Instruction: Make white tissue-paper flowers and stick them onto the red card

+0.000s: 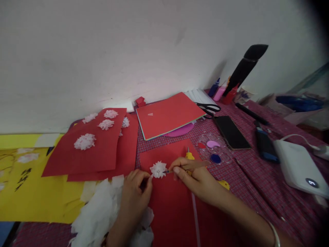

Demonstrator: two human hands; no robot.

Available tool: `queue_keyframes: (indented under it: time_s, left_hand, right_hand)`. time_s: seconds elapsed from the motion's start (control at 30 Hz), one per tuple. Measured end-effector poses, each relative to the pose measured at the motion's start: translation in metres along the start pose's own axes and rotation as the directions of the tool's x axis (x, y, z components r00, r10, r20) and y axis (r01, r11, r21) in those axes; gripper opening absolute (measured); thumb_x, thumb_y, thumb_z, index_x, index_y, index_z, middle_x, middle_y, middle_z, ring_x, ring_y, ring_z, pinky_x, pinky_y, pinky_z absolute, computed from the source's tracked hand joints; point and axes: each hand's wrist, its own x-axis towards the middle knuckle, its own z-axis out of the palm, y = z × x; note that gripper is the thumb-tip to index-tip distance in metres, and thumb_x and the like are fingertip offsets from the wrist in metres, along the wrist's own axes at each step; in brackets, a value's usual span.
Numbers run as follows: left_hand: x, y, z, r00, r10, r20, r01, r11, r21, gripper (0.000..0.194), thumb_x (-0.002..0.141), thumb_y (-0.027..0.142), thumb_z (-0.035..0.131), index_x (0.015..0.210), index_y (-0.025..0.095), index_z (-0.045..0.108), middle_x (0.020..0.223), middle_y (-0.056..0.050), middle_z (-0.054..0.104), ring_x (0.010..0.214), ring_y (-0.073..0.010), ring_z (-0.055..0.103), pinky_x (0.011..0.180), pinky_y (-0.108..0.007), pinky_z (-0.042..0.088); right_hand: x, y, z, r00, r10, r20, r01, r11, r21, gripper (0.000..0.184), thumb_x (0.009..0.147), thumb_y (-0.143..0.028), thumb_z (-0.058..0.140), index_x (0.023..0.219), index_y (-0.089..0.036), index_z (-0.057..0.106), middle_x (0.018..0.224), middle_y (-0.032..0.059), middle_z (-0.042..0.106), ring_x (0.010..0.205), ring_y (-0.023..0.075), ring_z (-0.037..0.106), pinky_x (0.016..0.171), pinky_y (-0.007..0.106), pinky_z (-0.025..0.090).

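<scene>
While left hand (135, 187) pinches the white tissue flower (158, 169) by its edge, right hand (195, 178) fingers close on a thin brush touching it, over red paper (172, 206). Free room btwn hands & red card stack (168, 115); paint palette (213, 149) near right; checkered cloth (257, 192), white wall.

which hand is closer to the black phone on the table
Right. The right hand lies below-left of the black phone, apart from it; the left hand is farther left.
</scene>
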Motion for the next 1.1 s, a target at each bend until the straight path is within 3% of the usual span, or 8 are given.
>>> queue_keyframes:
  time_s: [0.2,0.53,0.77,0.97,1.1]
  left_hand:
    - [-0.009,-0.008,-0.006,0.999,-0.033,-0.010,0.033,0.996,-0.084,0.011,0.080,0.020,0.046,0.072,0.020,0.055,0.073,-0.002,0.058,0.074,-0.0186,0.053,0.069,-0.031,0.040]
    - [-0.019,-0.011,-0.010,0.962,-0.271,-0.027,0.250,0.919,-0.305,0.007,0.074,0.018,0.050,0.078,0.021,0.055,0.073,0.000,0.061,0.067,-0.0150,0.056,0.060,-0.026,0.045]
    - [-0.014,-0.006,-0.020,0.974,-0.208,-0.087,0.167,0.925,-0.341,0.011,0.079,0.024,0.051,0.078,0.022,0.062,0.075,0.000,0.061,0.070,-0.0149,0.056,0.062,-0.026,0.044]
    - [-0.016,-0.001,-0.041,0.940,-0.169,-0.297,0.077,0.952,-0.297,0.009,0.079,0.025,0.054,0.074,0.022,0.061,0.084,-0.001,0.059,0.081,-0.0164,0.056,0.073,-0.029,0.044]
    - [-0.022,0.005,-0.053,0.931,-0.185,-0.314,0.058,0.927,-0.371,0.004,0.077,0.022,0.055,0.076,0.022,0.060,0.074,0.002,0.060,0.068,-0.0128,0.056,0.064,-0.025,0.045]
  right_hand:
    - [-0.002,0.003,-0.006,0.998,0.067,-0.020,-0.067,0.998,-0.003,0.019,0.090,-0.028,0.040,0.087,-0.020,0.057,0.068,-0.0003,0.054,0.058,0.0099,0.050,0.052,0.022,0.039]
    - [-0.006,0.002,-0.011,0.997,0.073,-0.026,-0.074,0.996,-0.044,0.017,0.089,-0.026,0.042,0.091,-0.023,0.058,0.068,0.0016,0.058,0.061,0.0129,0.055,0.053,0.024,0.042]
    - [-0.011,0.003,-0.009,0.996,0.084,-0.007,-0.084,0.991,-0.102,0.015,0.088,-0.026,0.044,0.092,-0.025,0.059,0.072,0.0027,0.059,0.064,0.0148,0.055,0.054,0.026,0.044]
    - [-0.016,-0.001,-0.009,0.992,0.085,-0.090,-0.087,0.996,-0.020,0.016,0.089,-0.028,0.043,0.096,-0.026,0.058,0.072,0.0029,0.059,0.063,0.0153,0.057,0.051,0.026,0.047]
    - [-0.018,-0.004,-0.001,0.997,0.051,-0.051,-0.056,0.993,-0.101,0.016,0.089,-0.028,0.045,0.098,-0.026,0.058,0.076,0.0028,0.059,0.068,0.0150,0.057,0.055,0.025,0.047]
